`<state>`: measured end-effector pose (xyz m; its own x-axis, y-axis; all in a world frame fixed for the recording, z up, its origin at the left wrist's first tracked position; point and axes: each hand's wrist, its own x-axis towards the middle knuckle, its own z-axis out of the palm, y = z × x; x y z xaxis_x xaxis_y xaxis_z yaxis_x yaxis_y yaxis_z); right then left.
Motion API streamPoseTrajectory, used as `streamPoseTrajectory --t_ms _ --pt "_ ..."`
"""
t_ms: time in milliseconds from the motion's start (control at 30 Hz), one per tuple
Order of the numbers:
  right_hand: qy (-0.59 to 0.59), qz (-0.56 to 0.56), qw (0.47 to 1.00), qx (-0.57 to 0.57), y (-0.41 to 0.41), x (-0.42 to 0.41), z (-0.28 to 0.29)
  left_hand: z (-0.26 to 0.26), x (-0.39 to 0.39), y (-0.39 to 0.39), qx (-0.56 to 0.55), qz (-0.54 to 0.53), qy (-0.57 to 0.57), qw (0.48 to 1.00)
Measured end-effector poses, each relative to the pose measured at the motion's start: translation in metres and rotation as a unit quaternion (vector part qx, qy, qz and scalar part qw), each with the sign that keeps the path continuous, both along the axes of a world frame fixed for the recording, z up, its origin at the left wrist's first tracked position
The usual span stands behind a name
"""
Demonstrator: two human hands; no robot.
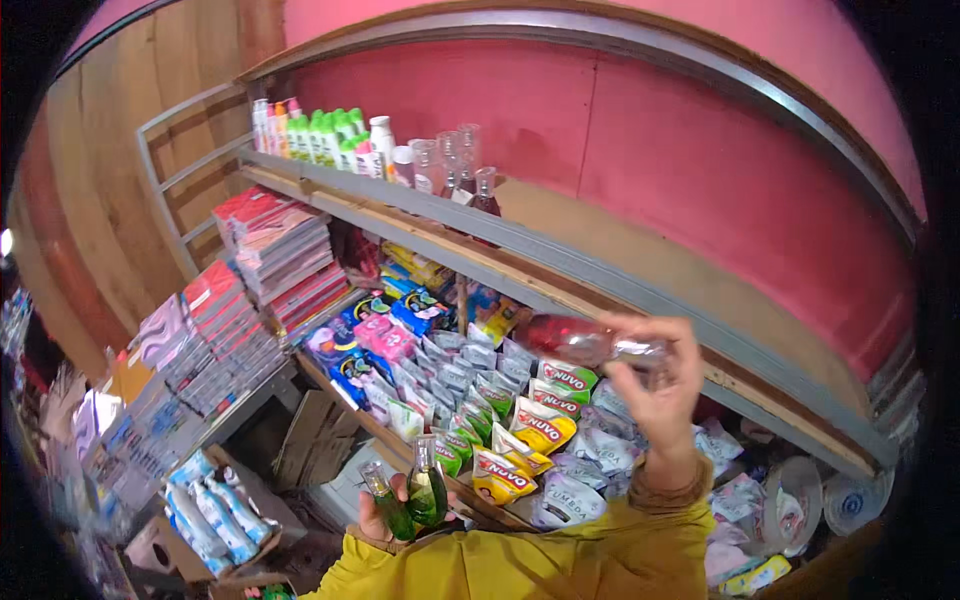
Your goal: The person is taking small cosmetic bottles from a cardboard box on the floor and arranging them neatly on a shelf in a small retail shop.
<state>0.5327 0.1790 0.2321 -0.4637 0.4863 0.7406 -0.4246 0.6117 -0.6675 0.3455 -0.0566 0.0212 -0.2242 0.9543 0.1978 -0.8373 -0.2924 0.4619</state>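
Observation:
In my right hand (664, 375) is a red glass bottle (566, 337) with a clear cap, tilted nearly flat in front of the upper shelf's edge. My fingers grip it around the cap end, and it looks slightly blurred. Low in the view, my left hand (379, 517) holds two green glass bottles with clear caps, one upright green bottle (426, 487) and one leaning green bottle (388, 502). The bottles hide much of that hand. Several dark red bottles (486, 196) with clear caps stand on the upper shelf (570, 247), beside white bottles with green caps (324, 139).
Below the shelf, a wooden-edged display (390, 442) holds rows of NUVO packets (514, 450) and other pouches. Stacked notebooks (281, 247) stand at the left. A cardboard box (180, 555) of blue-and-white bottles sits lower left. Clear plastic tubs (791, 502) are at the right.

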Motion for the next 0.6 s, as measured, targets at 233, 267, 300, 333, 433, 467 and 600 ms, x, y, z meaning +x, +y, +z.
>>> streamPoseTrajectory --t_ms 233,267,300,333,433,467,600 --pt "-0.033 -0.211 0.962 0.168 0.039 -0.056 0.082 -0.003 -0.091 0.044 0.033 -0.101 0.003 0.994" --pt "-0.053 -0.22 0.96 0.163 0.051 -0.069 0.093 -0.005 -0.101 0.049 0.043 -0.114 -0.002 0.993" --pt "-0.085 -0.256 0.945 0.184 0.068 -0.078 0.104 -0.005 -0.115 0.054 0.042 -0.137 0.009 0.99" --pt "-0.129 -0.259 0.938 0.192 0.085 -0.089 0.112 -0.007 -0.128 0.056 0.035 -0.143 0.012 0.989" --pt "-0.262 -0.292 0.894 0.218 0.137 -0.126 0.124 -0.017 -0.157 0.059 0.035 -0.169 -0.01 0.985" --pt "-0.304 -0.282 0.893 0.176 0.155 -0.137 0.122 -0.019 -0.167 0.061 0.041 -0.178 -0.032 0.983" --pt "-0.355 -0.189 0.912 0.085 0.208 -0.173 0.099 -0.025 -0.196 0.065 0.037 -0.18 -0.033 0.982"
